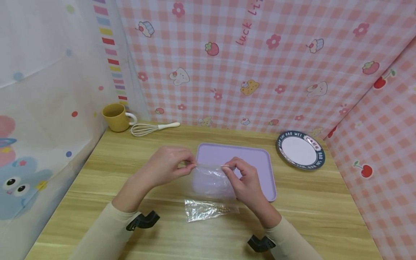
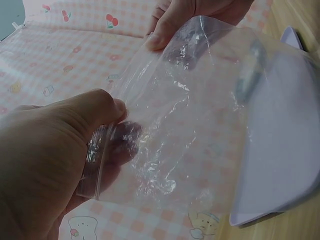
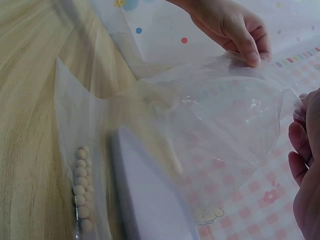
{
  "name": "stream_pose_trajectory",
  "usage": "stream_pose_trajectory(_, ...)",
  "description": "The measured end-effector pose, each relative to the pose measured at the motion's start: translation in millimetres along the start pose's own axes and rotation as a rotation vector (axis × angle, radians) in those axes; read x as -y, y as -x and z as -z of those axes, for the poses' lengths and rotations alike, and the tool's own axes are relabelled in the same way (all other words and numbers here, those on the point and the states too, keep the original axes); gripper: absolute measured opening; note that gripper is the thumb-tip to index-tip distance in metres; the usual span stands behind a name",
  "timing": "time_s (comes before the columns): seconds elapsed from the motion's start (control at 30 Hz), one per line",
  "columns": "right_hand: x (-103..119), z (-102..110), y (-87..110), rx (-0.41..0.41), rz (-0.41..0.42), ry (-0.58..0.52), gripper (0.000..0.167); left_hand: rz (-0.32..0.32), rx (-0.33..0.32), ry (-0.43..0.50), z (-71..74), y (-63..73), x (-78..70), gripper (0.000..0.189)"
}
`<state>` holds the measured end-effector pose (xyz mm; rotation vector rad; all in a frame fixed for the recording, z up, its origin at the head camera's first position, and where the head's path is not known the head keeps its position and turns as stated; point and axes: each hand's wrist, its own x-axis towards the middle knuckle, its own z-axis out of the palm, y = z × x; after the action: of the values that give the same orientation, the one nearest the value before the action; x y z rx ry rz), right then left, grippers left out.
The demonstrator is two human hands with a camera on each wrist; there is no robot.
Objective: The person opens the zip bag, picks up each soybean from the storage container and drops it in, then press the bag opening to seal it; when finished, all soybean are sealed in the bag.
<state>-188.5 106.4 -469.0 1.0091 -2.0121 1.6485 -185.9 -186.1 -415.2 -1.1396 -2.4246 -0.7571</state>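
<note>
Between both hands hangs a clear zip bag (image 1: pixel 212 180), seen through in the left wrist view (image 2: pixel 175 135). My left hand (image 1: pixel 170 164) pinches one top corner between thumb and fingers. The other end of the top edge is pinched by my right hand (image 1: pixel 243 178). Nothing shows inside this bag. Nearer to me on the table lies a second clear bag (image 1: pixel 199 210) with small round beige beads (image 1: pixel 223 209) at its right end; the right wrist view shows the beads (image 3: pixel 82 190) bunched in a row. Behind the held bag is a purple tray (image 1: pixel 269 177).
A yellow mug (image 1: pixel 116 117) with a white handle stands at the back left, beside a whisk (image 1: pixel 156 128). A dark-rimmed plate (image 1: pixel 300 150) sits at the back right. Patterned cloth walls (image 1: pixel 227 65) border the wooden table (image 1: pixel 308 202) at the back and sides.
</note>
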Motion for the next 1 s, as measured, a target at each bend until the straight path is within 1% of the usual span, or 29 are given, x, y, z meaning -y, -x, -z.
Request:
stream_pose_trajectory(0.17,0,1,1.2,-0.007,-0.017,-0.003,0.024,0.043,0.007,0.001,2.4,5.9,3.7,0.009)
stream_pose_trajectory(0.33,-2,3,2.5,-0.006,-0.054,-0.003,0.022,0.109,0.009,0.031,5.6,15.0,9.9,0.012)
stream_pose_trajectory(0.43,-3,6,2.4,-0.020,-0.094,-0.002,0.021,0.166,-0.007,0.092,9.9,22.2,13.3,0.013)
stream_pose_trajectory(0.53,-1,6,-0.2,-0.033,-0.131,-0.011,0.020,0.245,-0.045,0.197,11.7,29.9,16.4,0.012)
stream_pose_trajectory(0.6,1,3,-2.7,-0.044,-0.156,-0.030,0.018,0.307,-0.084,0.275,9.6,34.1,18.0,0.008)
stream_pose_trajectory(0.7,2,-6,-5.0,-0.072,-0.210,-0.079,0.015,0.418,-0.184,0.427,1.8,41.1,19.9,0.002)
stream_pose_trajectory(0.83,0,-21,-3.1,-0.125,-0.274,-0.145,0.010,0.580,-0.316,0.690,-17.4,53.2,24.2,0.010)
stream_pose_trajectory(0.87,-1,-25,-2.6,-0.139,-0.284,-0.155,0.009,0.616,-0.346,0.740,-22.6,55.7,24.8,0.011)
stream_pose_trajectory(0.93,-4,-30,-2.5,-0.157,-0.297,-0.164,0.006,0.685,-0.398,0.812,-32.8,58.8,25.3,0.017)
stream_pose_trajectory(1.0,-7,-35,-3.9,-0.158,-0.314,-0.166,0.006,0.746,-0.454,0.844,-41.0,59.4,25.8,0.020)
